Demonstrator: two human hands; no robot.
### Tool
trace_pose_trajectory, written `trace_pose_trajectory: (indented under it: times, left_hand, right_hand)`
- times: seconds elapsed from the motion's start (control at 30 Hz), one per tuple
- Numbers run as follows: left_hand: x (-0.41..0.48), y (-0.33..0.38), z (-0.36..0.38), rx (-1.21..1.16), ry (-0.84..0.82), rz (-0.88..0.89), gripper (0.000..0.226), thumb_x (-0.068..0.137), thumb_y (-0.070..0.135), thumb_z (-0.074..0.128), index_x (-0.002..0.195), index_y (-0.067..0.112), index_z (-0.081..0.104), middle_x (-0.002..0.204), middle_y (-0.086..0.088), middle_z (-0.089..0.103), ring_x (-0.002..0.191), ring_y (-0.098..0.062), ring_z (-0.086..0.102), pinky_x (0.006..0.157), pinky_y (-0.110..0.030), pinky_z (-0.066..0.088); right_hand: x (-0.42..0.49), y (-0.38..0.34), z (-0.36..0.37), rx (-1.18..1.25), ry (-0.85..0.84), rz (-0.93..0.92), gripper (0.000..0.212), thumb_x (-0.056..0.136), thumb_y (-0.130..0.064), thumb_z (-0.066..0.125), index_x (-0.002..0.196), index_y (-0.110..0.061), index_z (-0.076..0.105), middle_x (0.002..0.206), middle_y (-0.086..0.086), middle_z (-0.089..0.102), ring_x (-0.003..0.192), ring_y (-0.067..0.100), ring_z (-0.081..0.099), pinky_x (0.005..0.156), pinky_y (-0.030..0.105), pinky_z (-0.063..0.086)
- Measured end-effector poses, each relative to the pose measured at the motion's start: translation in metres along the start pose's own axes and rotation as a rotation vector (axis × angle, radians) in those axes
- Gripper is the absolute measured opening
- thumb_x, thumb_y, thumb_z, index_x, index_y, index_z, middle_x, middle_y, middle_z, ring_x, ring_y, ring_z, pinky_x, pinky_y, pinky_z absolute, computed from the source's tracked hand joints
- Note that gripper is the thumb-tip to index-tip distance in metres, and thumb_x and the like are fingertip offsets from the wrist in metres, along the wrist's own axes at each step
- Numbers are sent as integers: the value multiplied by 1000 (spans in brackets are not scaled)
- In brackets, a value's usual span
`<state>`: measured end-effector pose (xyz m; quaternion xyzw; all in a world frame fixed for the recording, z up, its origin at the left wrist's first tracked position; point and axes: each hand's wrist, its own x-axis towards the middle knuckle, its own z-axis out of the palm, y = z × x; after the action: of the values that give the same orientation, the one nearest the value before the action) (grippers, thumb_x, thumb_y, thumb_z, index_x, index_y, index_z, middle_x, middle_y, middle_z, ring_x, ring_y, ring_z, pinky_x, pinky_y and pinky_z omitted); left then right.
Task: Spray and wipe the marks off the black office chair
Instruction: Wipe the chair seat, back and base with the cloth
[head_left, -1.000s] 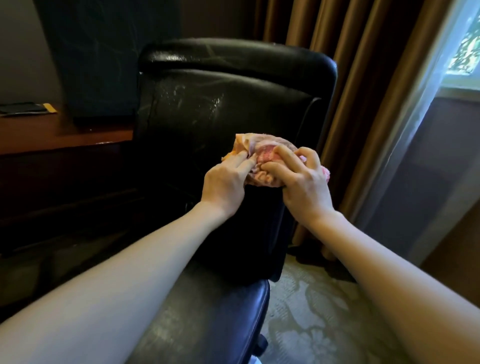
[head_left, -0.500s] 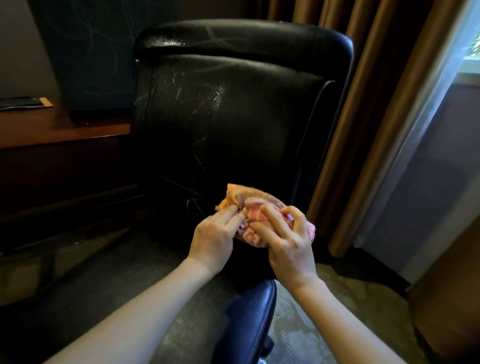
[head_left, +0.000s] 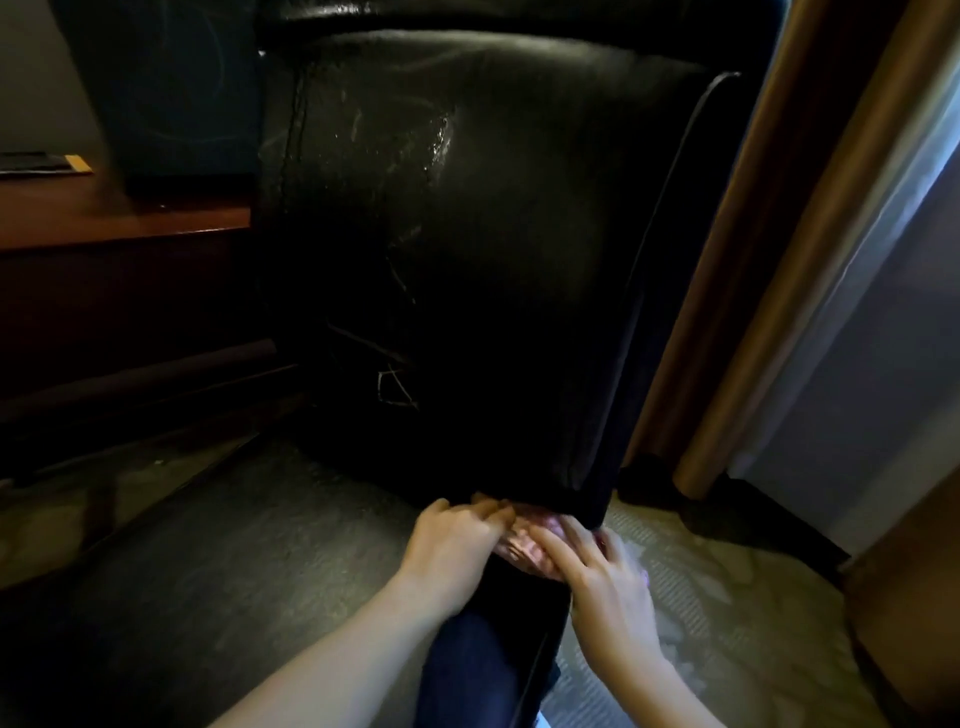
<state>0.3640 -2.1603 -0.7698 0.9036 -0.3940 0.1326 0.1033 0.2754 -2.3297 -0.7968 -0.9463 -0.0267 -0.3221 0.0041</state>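
Showing pale scratch marks and a wet shine of spray on its backrest, the black office chair (head_left: 493, 234) stands between the wooden desk (head_left: 119, 218) and the brown curtain (head_left: 779, 260). Its leather is smooth and glossy, with a rounded, padded top. A crumpled pink and orange cloth (head_left: 522, 548) sits at the low right corner of the backrest, just above the seat. The left hand (head_left: 452, 545) holds the cloth with bent fingers (head_left: 488, 512). The right hand (head_left: 608, 587) lays its fingers (head_left: 558, 545), slightly apart, across the cloth; because of blur I cannot tell whether they clamp it.
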Motion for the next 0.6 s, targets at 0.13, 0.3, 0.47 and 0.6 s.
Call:
trace_pose_trajectory:
  times: [0.13,0.3,0.47,0.6]
  left_hand:
    - [0,15,20,-8,-44,44,32,75,30,47,98,32,70,95,7,70,86,-12,68,55,-24,53]
    - [-14,15,0,-51,-15,64,46,72,24,42,108,26,71,91,9,72,75,-10,69,56,-23,53]
    - [-26,-3,-70,-17,20,43,48,70,26,40,105,27,72,100,12,72,82,-5,69,57,-18,51]
    - [-28,-15,-147,72,127,17,49,70,20,39,105,25,73,104,8,73,85,-7,70,57,-20,53]
  right_hand:
    - [-22,15,-7,-7,-54,-29,63,61,-18,31,108,-24,73,108,6,70,78,33,64,58,35,56]
    - [-10,13,-29,-37,51,-160,50,72,-5,37,104,-19,73,107,5,69,78,28,58,63,35,55]
    - [33,-21,-75,-35,166,-251,39,79,-9,42,100,-17,74,104,6,69,78,29,57,64,34,55]
    - [78,-45,-125,0,160,-263,40,70,-6,68,107,-21,71,109,4,66,82,31,60,62,39,56]
